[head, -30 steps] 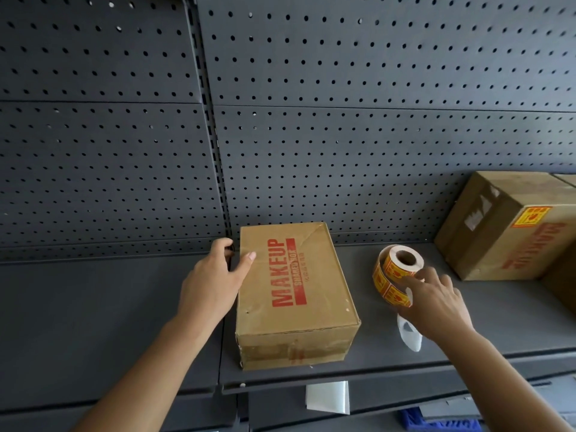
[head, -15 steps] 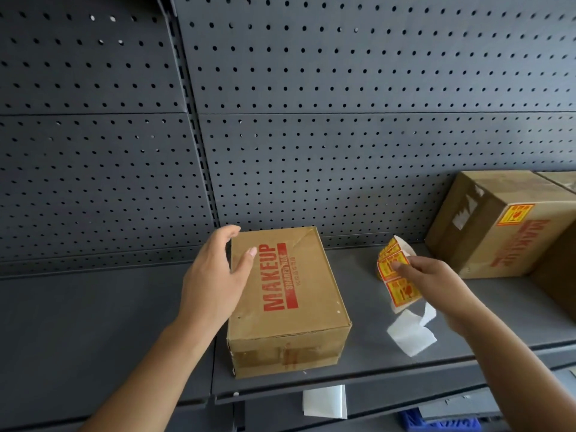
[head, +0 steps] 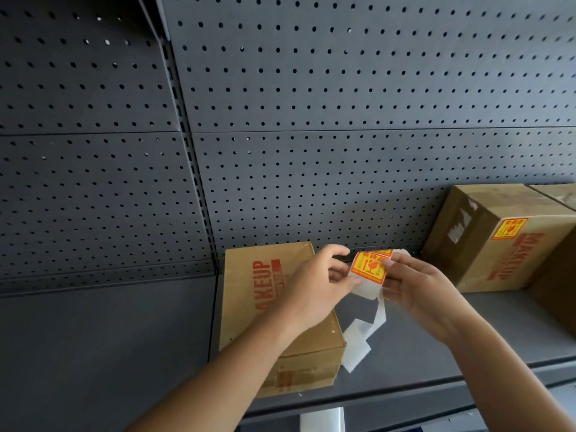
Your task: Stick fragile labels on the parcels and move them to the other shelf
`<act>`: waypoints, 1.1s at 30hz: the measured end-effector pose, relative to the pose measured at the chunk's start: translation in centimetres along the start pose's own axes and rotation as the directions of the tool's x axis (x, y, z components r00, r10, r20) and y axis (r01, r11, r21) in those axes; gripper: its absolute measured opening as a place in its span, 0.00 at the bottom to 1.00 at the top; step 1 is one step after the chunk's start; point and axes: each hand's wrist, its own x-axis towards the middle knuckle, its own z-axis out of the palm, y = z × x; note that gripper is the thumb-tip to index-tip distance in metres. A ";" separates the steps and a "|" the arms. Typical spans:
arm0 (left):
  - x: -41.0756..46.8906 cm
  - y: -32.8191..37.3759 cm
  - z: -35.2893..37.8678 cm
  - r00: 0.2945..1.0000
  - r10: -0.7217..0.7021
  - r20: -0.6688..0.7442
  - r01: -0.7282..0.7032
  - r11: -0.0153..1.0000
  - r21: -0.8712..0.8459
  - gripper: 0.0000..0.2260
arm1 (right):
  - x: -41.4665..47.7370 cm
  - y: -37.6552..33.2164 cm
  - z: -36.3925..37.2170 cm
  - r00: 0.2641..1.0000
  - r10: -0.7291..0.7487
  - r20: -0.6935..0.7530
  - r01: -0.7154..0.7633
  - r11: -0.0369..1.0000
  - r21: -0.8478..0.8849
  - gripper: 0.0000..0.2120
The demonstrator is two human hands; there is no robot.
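One head-worn camera looks forward and slightly down, close to the dark grey metal shelf (head: 405,347). It faces the grey perforated back panel (head: 343,120) squarely.

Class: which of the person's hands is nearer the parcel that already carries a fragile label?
Right. The right hand lies left of the labelled parcel; the left hand is farther left.

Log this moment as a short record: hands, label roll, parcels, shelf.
left hand: pinching the near edge of the label roll
right hand: gripping the label roll, held above the shelf
backing strip: white, hanging down from the roll
near parcel: on the shelf, no fragile label visible
far parcel: at right, fragile label stuck on
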 end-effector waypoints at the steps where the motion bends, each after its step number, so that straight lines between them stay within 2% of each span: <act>1: 0.5 0.0 0.2 1.000 -0.015 0.003 0.015 1.000 -0.027 0.22 | 0.0 0.0 0.2 1.000 -0.001 -0.010 0.001 1.000 -0.015 0.10; 6: 2.1 -0.4 1.3 0.995 -0.084 -0.052 0.072 0.979 -0.190 0.20 | 0.1 0.4 0.7 0.997 0.006 -0.071 -0.013 0.995 -0.103 0.04; 8: 2.3 -0.7 1.8 0.993 -0.101 -0.060 0.085 0.969 -0.231 0.19 | 0.2 0.7 1.0 0.985 -0.022 -0.171 -0.011 0.983 -0.185 0.09; 9: 2.3 -0.9 1.9 0.992 -0.106 -0.067 0.087 0.967 -0.240 0.19 | 0.2 0.9 1.1 0.967 -0.083 -0.243 0.008 0.955 -0.297 0.13; 11: 2.4 -1.1 2.0 0.989 -0.114 -0.092 0.085 0.957 -0.277 0.18 | 0.1 1.2 1.2 0.892 -0.339 -0.298 0.097 0.789 -0.607 0.18; 13: 2.3 -1.3 2.2 0.987 -0.115 -0.109 0.075 0.944 -0.320 0.17 | -0.3 1.5 1.4 0.796 -0.580 -0.170 0.238 0.560 -0.794 0.16; 15: 2.3 -1.4 2.3 0.987 -0.109 -0.116 0.063 0.939 -0.339 0.16 | -0.5 1.7 1.7 0.737 -0.676 0.005 0.351 0.376 -0.858 0.10; 17: 2.1 -1.6 2.3 0.988 -0.097 -0.120 0.049 0.934 -0.354 0.16 | -0.6 1.9 2.0 0.729 -0.673 0.125 0.390 0.259 -0.884 0.07; 18: 2.1 -1.7 2.3 0.988 -0.090 -0.122 0.040 0.930 -0.364 0.15 | -0.5 2.0 2.1 0.747 -0.648 0.146 0.386 0.245 -0.889 0.09; 21: 1.9 -2.0 2.1 0.991 -0.065 -0.120 0.017 0.933 -0.361 0.13 | -0.6 1.9 2.1 0.808 -0.573 0.136 0.358 0.294 -0.886 0.18; 24: 1.6 -1.9 2.0 0.994 -0.047 -0.102 0.007 0.931 -0.364 0.14 | -0.6 1.8 1.8 0.824 -0.550 0.136 0.347 0.301 -0.888 0.20; 27: 1.5 -1.9 2.0 0.995 -0.041 -0.095 0.003 0.927 -0.375 0.14 | -0.6 1.7 1.8 0.829 -0.547 0.113 0.322 0.303 -0.897 0.16; 29: 1.5 -2.0 2.1 0.994 -0.042 -0.100 0.000 0.921 -0.389 0.14 | -0.7 1.7 2.0 0.834 -0.544 0.091 0.310 0.327 -0.893 0.11; 33: 1.4 -2.1 2.5 0.995 -0.025 -0.101 -0.015 0.928 -0.372 0.13 | -0.7 1.7 2.2 0.865 -0.500 0.037 0.296 0.449 -0.843 0.03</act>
